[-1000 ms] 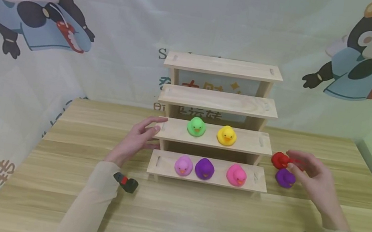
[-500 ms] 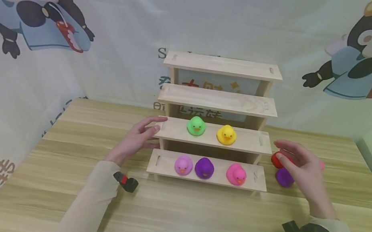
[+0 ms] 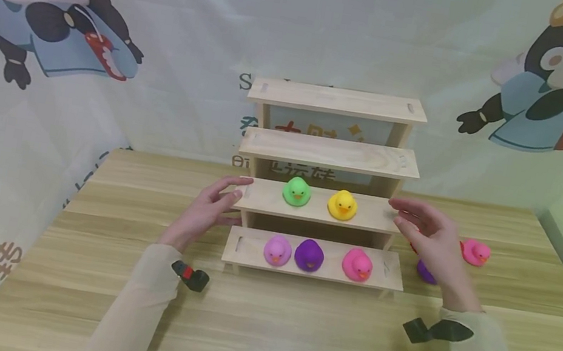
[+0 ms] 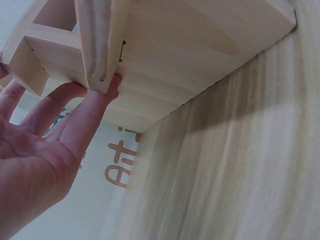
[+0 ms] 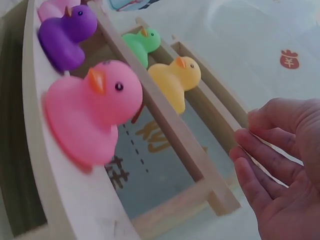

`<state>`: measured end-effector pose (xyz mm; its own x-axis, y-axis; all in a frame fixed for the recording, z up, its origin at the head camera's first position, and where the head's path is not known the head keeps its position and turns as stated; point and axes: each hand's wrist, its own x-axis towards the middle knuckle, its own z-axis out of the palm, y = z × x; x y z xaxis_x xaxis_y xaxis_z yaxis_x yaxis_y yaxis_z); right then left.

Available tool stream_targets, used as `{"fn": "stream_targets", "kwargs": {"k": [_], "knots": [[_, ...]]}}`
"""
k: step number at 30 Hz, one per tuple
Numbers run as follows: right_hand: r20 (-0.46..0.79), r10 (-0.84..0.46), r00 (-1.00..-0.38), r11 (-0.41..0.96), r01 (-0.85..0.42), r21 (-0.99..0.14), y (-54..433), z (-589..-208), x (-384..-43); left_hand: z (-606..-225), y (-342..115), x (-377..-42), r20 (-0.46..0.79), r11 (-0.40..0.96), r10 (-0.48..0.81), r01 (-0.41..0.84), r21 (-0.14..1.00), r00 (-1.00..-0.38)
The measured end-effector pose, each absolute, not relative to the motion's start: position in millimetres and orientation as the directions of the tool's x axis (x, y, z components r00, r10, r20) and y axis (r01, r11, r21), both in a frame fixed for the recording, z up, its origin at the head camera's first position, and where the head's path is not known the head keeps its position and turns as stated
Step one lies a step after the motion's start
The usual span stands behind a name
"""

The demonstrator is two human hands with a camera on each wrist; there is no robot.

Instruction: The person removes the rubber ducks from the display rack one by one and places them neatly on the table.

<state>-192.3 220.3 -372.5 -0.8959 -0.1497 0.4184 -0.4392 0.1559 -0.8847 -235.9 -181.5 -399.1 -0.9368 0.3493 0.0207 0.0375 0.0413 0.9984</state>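
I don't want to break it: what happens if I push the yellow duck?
The yellow duck probably won't roll: its wide body sits low. It might slide off, since the shelf has no visible rim. It looks like rubbery plastic, so probably light and tough.

1. Green duck [image 3: 296, 192]: light green, orange beak.
2. Yellow duck [image 3: 342, 205]: bright yellow, orange beak.
3. Lilac duck [image 3: 277, 251]: pale pinkish purple, orange beak.
4. Purple duck [image 3: 309, 256] on the lowest shelf: deep violet, orange beak; the second purple duck [image 3: 426, 272], partly hidden, is violet too.
5. Pink duck [image 3: 357, 265] on the lowest shelf: hot pink, orange beak, black eyes; the second pink duck [image 3: 476, 253] is similarly pink.
6. Wooden step rack [image 3: 329, 152]: pale cream, faintly grained.
7. Tabletop [image 3: 284, 329]: yellowish tan, streaked wood-grain bands.
8. Backdrop [image 3: 304, 32]: greyish white, printed with brown and ochre lettering and blue-clothed, black-haired cartoon figures [image 3: 60, 36].
9. Sleeves [image 3: 141, 294]: plain cream.
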Motion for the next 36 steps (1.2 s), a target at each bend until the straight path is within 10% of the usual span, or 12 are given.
{"fn": "stream_targets", "kwargs": {"k": [36], "knots": [[0.248, -0.336, -0.909, 0.336, -0.362, -0.870, 163, -360, -214, -402, -182, -237, 0.022, 0.038, 0.339, 0.037, 0.999, -0.941]]}}
